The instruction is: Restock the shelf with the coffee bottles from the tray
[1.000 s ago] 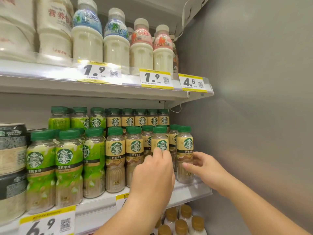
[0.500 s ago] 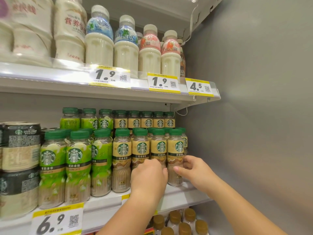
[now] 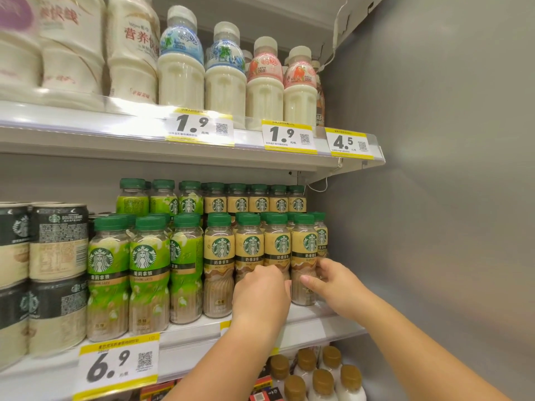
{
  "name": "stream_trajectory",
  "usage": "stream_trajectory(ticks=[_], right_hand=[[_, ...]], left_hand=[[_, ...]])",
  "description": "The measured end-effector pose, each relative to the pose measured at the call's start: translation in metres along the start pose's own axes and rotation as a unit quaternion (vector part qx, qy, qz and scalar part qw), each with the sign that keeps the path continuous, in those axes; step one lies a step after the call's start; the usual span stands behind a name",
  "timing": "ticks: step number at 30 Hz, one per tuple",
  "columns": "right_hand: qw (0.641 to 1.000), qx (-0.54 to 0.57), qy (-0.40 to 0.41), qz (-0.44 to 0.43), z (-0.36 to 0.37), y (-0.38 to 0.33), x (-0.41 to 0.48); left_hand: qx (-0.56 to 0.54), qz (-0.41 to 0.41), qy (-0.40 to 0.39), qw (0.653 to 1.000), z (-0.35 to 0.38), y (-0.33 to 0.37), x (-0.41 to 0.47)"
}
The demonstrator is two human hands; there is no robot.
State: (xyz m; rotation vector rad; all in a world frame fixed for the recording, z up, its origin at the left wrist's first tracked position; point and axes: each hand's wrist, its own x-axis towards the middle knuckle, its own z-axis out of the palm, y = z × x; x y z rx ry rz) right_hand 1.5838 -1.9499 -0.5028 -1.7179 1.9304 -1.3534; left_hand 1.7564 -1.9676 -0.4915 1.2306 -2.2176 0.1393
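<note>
Yellow-label coffee bottles (image 3: 219, 256) with green caps stand in rows on the middle shelf (image 3: 318, 315), beside green-label ones (image 3: 149, 267). My right hand (image 3: 333, 282) grips the lower body of the rightmost front bottle (image 3: 304, 250), thumb on its left side and fingers round its right. My left hand (image 3: 262, 290) has its back to the camera, with its fingers curled against the lower part of the neighbouring bottle (image 3: 277, 247); its fingertips are hidden. The tray is out of view.
A grey side wall (image 3: 434, 227) stands right of the shelf. The upper shelf (image 3: 115, 134) carries white milk drink bottles. Stacked coffee cans (image 3: 58, 270) fill the left. Brown-capped bottles (image 3: 321, 380) stand on the shelf below. Price tags (image 3: 118, 363) line the shelf edges.
The rightmost front bottle has slid left into line with its row. Both hands have dropped from the bottles' labels to their lower bodies.
</note>
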Motion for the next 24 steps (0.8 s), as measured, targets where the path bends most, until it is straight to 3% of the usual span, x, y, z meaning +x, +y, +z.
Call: stream_trajectory(ticks=[11,18,24], right_hand=[[0.998,-0.06,-0.01,0.025,-0.002,-0.004,-0.003],[0.984,-0.171,-0.039,0.025,-0.005,0.005,-0.005],[0.957,-0.282,-0.06,0.044,-0.018,-0.035,-0.029]], left_hand=[[0.01,0.027,-0.014,0.999,-0.002,-0.002,-0.001],[0.017,0.073,-0.024,0.997,-0.001,-0.017,-0.007],[0.031,0.138,-0.048,0.989,-0.033,-0.041,-0.023]])
